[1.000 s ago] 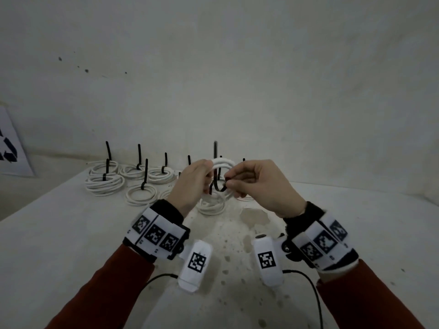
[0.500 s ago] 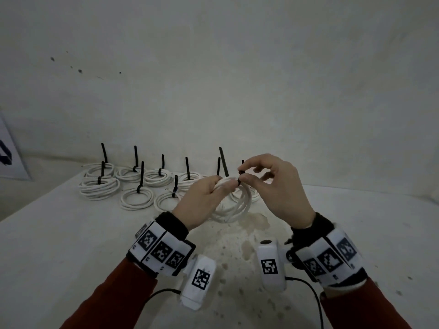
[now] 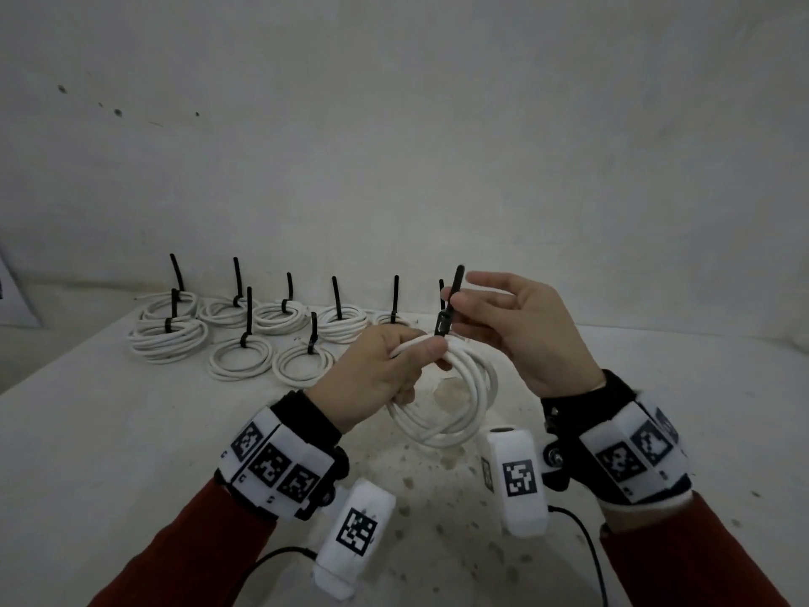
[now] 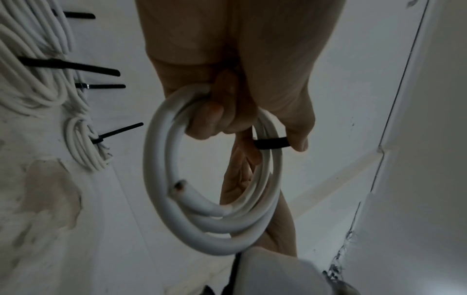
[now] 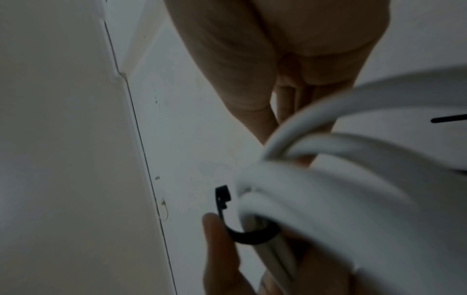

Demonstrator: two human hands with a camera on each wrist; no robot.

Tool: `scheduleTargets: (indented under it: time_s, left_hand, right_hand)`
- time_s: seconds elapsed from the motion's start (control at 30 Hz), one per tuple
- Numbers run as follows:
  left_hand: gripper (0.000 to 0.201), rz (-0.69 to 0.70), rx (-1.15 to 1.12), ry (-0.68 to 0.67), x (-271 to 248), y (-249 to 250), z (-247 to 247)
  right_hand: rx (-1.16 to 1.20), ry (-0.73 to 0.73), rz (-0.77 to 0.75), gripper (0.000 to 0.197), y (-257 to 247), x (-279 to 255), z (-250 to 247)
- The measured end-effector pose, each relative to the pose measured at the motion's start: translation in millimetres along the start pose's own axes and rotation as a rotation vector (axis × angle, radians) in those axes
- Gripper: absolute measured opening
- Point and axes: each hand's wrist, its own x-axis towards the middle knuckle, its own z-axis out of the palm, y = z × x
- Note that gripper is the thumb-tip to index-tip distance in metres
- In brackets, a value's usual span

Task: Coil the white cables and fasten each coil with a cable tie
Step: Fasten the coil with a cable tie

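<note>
My left hand (image 3: 420,350) grips the top of a white cable coil (image 3: 464,414), which hangs below it above the table. In the left wrist view the coil (image 4: 177,199) is a loose ring, and a black cable tie (image 4: 271,143) crosses it under my thumb. My right hand (image 3: 457,293) pinches the tie (image 3: 451,300) just above the coil. Its tail points up and its head (image 3: 441,324) sits near my left fingertips. The right wrist view shows the tie (image 5: 242,236) curving under the blurred coil (image 5: 328,199), its head free.
Several tied white coils (image 3: 168,339) with upright black tie tails lie in rows at the back left of the white table (image 3: 109,431). A stained patch (image 3: 446,466) marks the table below my hands. A plain wall stands close behind.
The coil has tipped down and now hangs lower from my left hand. My right hand has lifted a little, drawing the tie's tail upward.
</note>
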Motion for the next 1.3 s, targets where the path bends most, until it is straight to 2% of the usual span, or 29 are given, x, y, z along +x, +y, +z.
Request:
scheduleTargets:
  time_s: [0.13,0.23,0.33,0.77,0.93,1.1,1.3]
  left_hand:
    - [0.038,-0.029,-0.18,0.017,-1.2,2.8,1.3]
    - [0.046,-0.049,-0.255,0.046,-1.7,5.7,2.0]
    - [0.045,-0.058,-0.267,0.075,-2.5,7.9,3.9]
    - [0.05,-0.11,-0.247,0.113,-4.9,13.7,8.6]
    - [0.045,-0.159,-0.27,0.079,-3.5,15.9,8.9]
    - [0.044,-0.188,-0.368,-0.039,-4.3,20.6,2.2]
    - [0.044,-0.186,-0.327,-0.003,-5.7,23.9,4.0]
  right_hand:
    - [-0.116,-0.005,-0.216,0.016,-2.4,-3.9,1.3]
    - [-0.322,-0.019,-0.393,0.015,-4.9,-6.1,0.9]
    - [-0.508,-0.038,-0.502,0.015,-4.8,-8.0,-0.1]
    - [-0.569,-0.053,-0.596,0.013,-5.4,-10.7,0.1]
    - [-0.619,-0.057,-0.685,0.015,-4.9,-9.8,2.3]
    - [-0.648,-0.061,-0.835,0.014,-2.9,-10.1,5.4]
    - [-0.696,-0.068,-0.923,0.014,-2.9,-10.3,6.0]
